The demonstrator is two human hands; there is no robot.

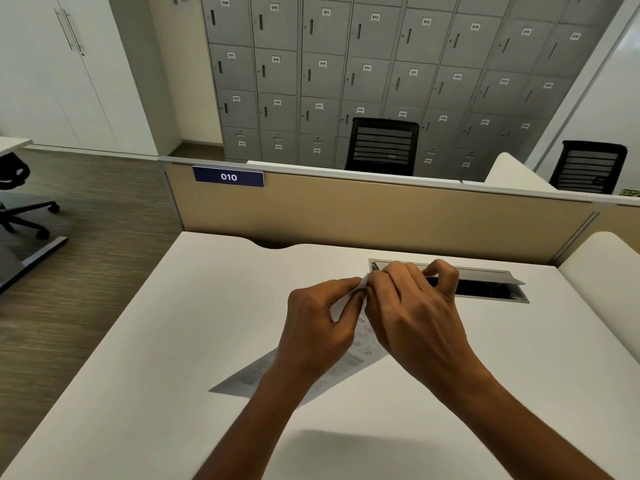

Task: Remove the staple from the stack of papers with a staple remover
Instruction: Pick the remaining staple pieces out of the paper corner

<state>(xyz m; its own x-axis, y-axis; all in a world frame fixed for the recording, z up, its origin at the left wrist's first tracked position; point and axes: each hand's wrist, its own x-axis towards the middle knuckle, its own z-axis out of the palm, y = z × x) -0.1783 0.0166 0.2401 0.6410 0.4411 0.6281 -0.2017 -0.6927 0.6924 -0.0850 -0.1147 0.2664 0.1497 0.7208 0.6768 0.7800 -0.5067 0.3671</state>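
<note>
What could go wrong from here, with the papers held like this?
The left hand pinches the lifted corner of the papers with the right hand curled against it, off the desk: a hard pull could tear the sheets. The open cable hatch lies just behind the hands; whatever comes free might drop in.

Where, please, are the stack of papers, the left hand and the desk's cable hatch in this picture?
stack of papers [247,377]: head view, the sheet's near-left part, left of the forearm.
left hand [318,328]: head view, back of the hand.
cable hatch [485,274]: head view, its raised lid.
</note>
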